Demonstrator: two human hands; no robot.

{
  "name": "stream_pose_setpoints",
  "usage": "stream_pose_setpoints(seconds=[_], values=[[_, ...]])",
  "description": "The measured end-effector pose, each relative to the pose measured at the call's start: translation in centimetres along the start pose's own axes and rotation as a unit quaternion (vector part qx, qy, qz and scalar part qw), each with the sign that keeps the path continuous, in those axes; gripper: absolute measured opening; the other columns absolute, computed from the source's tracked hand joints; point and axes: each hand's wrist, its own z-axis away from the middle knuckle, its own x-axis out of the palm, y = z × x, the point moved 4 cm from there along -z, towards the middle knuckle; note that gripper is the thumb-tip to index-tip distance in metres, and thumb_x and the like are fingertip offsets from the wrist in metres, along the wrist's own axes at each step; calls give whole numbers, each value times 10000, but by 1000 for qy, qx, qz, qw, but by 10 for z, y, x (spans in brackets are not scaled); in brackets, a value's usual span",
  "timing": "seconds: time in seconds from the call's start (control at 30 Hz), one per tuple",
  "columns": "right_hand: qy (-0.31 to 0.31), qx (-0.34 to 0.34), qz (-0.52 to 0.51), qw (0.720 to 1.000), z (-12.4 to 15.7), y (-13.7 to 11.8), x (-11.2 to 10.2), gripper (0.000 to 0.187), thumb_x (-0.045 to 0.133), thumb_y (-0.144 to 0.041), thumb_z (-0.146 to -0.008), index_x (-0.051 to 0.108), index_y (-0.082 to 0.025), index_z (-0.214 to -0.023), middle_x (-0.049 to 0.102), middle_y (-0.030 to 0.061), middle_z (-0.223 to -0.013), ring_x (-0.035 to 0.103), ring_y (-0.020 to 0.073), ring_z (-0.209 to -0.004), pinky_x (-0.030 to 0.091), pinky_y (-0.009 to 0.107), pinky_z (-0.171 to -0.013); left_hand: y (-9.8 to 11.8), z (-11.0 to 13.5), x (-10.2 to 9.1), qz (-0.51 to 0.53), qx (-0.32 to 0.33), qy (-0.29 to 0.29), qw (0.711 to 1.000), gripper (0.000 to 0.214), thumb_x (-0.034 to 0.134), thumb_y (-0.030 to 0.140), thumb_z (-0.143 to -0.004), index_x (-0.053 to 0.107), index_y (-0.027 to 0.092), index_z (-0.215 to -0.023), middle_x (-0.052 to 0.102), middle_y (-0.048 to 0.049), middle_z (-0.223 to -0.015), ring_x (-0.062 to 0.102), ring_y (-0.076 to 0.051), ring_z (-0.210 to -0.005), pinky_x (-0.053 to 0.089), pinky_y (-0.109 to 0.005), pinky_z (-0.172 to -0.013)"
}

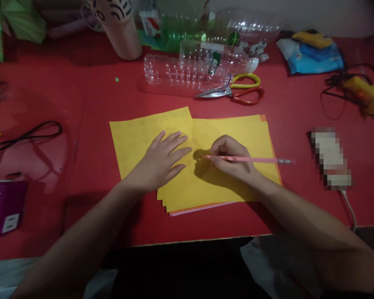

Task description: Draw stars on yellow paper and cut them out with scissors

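Yellow paper sheets (237, 187) lie overlapped on the red table, with an orange and a pink edge showing beneath. My left hand (165, 160) rests flat on them, its fingers spread across the left sheet toward the middle. In my right hand (233, 155) is a pink pencil (255, 159), pinched near its tip. The pencil lies almost level and points left, its eraser end to the right. Its tip is just above or on the yellow paper; I cannot tell which. Faint marks show on the left sheet.
Scissors (229, 91) with yellow and red handles lie behind the paper, against clear plastic bottles (180, 70). A cup (121, 37) stands at the back left. To the right are a blurred-out phone-like object (332, 160), a yellow glue gun (361, 93) and a blue packet (314, 56).
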Motion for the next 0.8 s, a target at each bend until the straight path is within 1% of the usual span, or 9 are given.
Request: stream_pose_setpoints(seconds=[0.1, 0.17, 0.23, 0.33, 0.47, 0.6, 0.8], values=[[-50, -34, 30, 998, 2, -3, 3, 80, 614, -190, -821, 567, -214, -761, 579, -38, -642, 475, 99, -534, 362, 243, -500, 3, -1, -3, -7, 10, 14, 1000, 322, 464, 224, -978, 675, 219, -1221, 553, -136, -1463, 441, -316, -1424, 294, -597, -1191], [-52, -39, 47, 997, 2, -3, 3, 115, 599, -162, -808, 555, -211, -713, 531, -56, -597, 428, 86, -504, 330, 237, -483, 5, -2, -4, -6, 20, 13, 1000, 318, 441, 203, -982, 716, 203, -1142, 581, -143, -1421, 479, -317, -1389, 322, -597, -1176], [-39, -36, 58, 997, 1, -2, 3, 133, 599, -152, -794, 542, -211, -689, 500, -69, -571, 385, 77, -481, 299, 234, -466, 6, -3, -4, 1, 24, 5, 1000, 315, 440, 198, -980, 730, 199, -1103, 603, -141, -1392, 502, -312, -1364, 348, -591, -1163], [-45, -29, 63, 997, -1, -1, 4, 126, 597, -157, -792, 547, -208, -688, 520, -64, -583, 392, 76, -487, 296, 238, -469, 5, -3, -3, 9, 21, -3, 1000, 308, 452, 196, -977, 728, 207, -1113, 613, -133, -1382, 507, -306, -1357, 368, -585, -1153], [-62, -14, 63, 996, -2, 1, 5, 120, 588, -153, -795, 548, -208, -696, 550, -53, -609, 420, 80, -510, 311, 244, -488, 4, -2, -2, 4, 27, 3, 1000, 308, 457, 198, -982, 733, 212, -1120, 610, -140, -1386, 506, -310, -1361, 373, -593, -1145], [-77, -16, 59, 995, -2, 2, 5, 122, 587, -163, -797, 542, -209, -693, 546, -51, -604, 425, 83, -513, 311, 242, -490, 4, -1, -2, 1, 42, 11, 999, 314, 462, 182, -979, 747, 207, -1109, 603, -158, -1394, 506, -327, -1363, 381, -604, -1134], [-89, -10, 59, 994, -2, 4, 5, 123, 594, -176, -806, 538, -208, -702, 555, -48, -608, 419, 86, -515, 310, 244, -503, 3, -1, -1, 7, 37, 11, 999, 306, 477, 178, -972, 746, 224, -1110, 605, -141, -1391, 503, -313, -1359, 373, -602, -1139]])
